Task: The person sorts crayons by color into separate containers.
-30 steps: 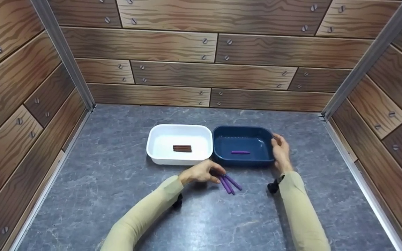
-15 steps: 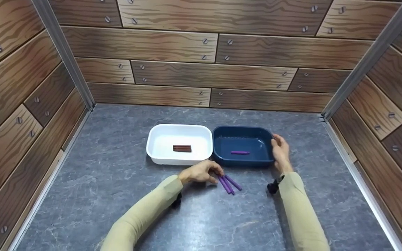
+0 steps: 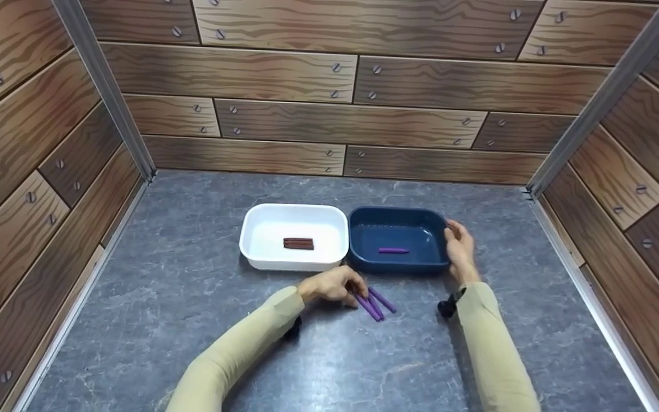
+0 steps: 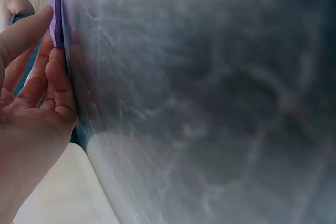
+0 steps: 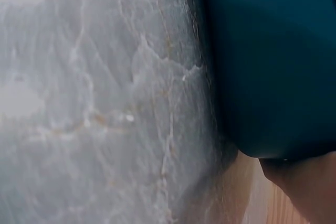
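- The left forearm (image 3: 243,337) is angled up from the lower edge.
- The left hand (image 3: 334,284) is held below centre, fingers (image 4: 61,83) bent.
- The right forearm (image 3: 495,349) is extended at lower right, the right hand (image 3: 461,249) placed right of centre.

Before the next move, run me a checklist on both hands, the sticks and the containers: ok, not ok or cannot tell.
1. Right hand at the blue container: ok, touching its right end.
2. Left hand at the loose purple sticks: ok, fingers at the ends nearer the containers.
3. Just one stick pinched: cannot tell, fingers hide those ends.
4. Loose sticks neatly aligned: not ok, they fan out.
5. Room in the blue container: ok, a single purple stick lies there.
6. White container free of purple: ok, only brown sticks show.
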Demonstrator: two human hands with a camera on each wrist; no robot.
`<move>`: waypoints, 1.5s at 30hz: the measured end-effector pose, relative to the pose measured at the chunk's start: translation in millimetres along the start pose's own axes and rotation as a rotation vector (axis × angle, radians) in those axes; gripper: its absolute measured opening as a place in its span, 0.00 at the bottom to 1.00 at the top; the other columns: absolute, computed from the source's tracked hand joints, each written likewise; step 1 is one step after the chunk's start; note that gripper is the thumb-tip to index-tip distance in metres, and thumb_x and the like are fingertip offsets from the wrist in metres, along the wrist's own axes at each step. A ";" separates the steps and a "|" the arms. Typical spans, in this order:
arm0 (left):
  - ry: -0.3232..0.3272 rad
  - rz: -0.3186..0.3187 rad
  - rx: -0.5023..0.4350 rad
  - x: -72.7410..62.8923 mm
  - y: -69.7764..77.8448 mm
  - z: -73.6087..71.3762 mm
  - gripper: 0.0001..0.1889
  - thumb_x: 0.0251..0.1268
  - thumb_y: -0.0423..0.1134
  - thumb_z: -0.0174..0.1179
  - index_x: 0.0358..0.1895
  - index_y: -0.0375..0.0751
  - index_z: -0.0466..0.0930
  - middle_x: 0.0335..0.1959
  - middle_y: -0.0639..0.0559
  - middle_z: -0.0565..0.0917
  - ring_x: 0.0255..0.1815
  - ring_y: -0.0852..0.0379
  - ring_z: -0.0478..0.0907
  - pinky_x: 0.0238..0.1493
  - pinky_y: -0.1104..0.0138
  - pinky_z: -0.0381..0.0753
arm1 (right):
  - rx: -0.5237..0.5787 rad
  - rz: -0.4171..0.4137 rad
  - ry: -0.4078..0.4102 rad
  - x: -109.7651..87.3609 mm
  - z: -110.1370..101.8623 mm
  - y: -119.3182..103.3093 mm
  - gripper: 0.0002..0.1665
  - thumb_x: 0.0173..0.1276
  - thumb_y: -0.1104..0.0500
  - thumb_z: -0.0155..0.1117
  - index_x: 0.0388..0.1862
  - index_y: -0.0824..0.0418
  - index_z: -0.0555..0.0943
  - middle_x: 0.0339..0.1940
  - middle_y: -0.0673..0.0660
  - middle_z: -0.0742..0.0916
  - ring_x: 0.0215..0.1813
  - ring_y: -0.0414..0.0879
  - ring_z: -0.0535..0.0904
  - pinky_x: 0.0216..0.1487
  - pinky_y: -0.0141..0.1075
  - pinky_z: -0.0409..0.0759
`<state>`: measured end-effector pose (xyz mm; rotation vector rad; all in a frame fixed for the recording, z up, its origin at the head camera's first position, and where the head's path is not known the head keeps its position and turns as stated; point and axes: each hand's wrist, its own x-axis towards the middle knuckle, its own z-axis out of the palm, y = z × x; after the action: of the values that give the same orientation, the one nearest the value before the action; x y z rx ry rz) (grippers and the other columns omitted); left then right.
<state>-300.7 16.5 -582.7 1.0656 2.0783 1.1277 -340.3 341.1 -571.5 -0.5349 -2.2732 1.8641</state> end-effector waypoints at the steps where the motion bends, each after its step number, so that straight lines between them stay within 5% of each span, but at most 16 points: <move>1: 0.000 0.000 0.008 0.9 0.4 -0.4 0.12 0.54 0.21 0.67 0.43 0.30 0.85 0.37 0.35 0.86 0.28 0.62 0.75 0.27 0.77 0.75 | 0.000 -0.004 0.001 0.6 -0.1 -0.3 0.26 0.80 0.60 0.42 0.75 0.60 0.62 0.74 0.61 0.68 0.74 0.53 0.63 0.73 0.44 0.62; 16: -0.033 0.006 0.203 10.5 3.5 -6.2 0.08 0.53 0.27 0.71 0.39 0.34 0.89 0.37 0.42 0.86 0.29 0.70 0.73 0.30 0.81 0.71 | 0.006 -0.014 0.009 5.8 0.9 -5.5 0.26 0.80 0.60 0.42 0.75 0.61 0.62 0.73 0.63 0.69 0.72 0.53 0.65 0.72 0.43 0.63; 23: -0.065 0.026 0.089 8.4 3.2 -6.1 0.07 0.58 0.26 0.67 0.40 0.30 0.87 0.35 0.39 0.85 0.26 0.71 0.72 0.27 0.80 0.72 | -0.014 0.001 -0.002 3.9 1.5 -5.6 0.27 0.81 0.60 0.41 0.76 0.59 0.61 0.75 0.62 0.68 0.74 0.54 0.63 0.73 0.45 0.63; 29: -0.003 0.035 -0.027 4.7 2.8 -9.3 0.07 0.57 0.25 0.66 0.40 0.30 0.87 0.31 0.45 0.83 0.24 0.68 0.73 0.25 0.78 0.72 | 0.009 -0.004 0.002 2.4 2.9 -5.1 0.26 0.80 0.60 0.42 0.75 0.60 0.62 0.74 0.63 0.68 0.73 0.55 0.64 0.73 0.45 0.63; 39: 0.038 0.064 -0.094 4.8 14.7 -13.9 0.07 0.59 0.26 0.66 0.40 0.30 0.87 0.35 0.37 0.87 0.27 0.64 0.78 0.28 0.69 0.79 | 0.003 -0.003 -0.007 1.6 3.8 -6.6 0.27 0.81 0.59 0.41 0.76 0.59 0.61 0.75 0.62 0.67 0.74 0.55 0.62 0.73 0.47 0.62; 45: 0.078 0.135 -0.072 9.9 23.7 -12.2 0.08 0.60 0.28 0.66 0.42 0.30 0.86 0.38 0.36 0.87 0.33 0.64 0.78 0.36 0.75 0.77 | 0.023 0.002 0.000 0.4 3.8 -4.1 0.26 0.80 0.61 0.41 0.75 0.61 0.62 0.74 0.63 0.68 0.73 0.54 0.63 0.73 0.45 0.62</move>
<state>-306.1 27.4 -557.0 1.1582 2.0339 1.3195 -342.6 337.1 -568.4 -0.5347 -2.2489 1.8886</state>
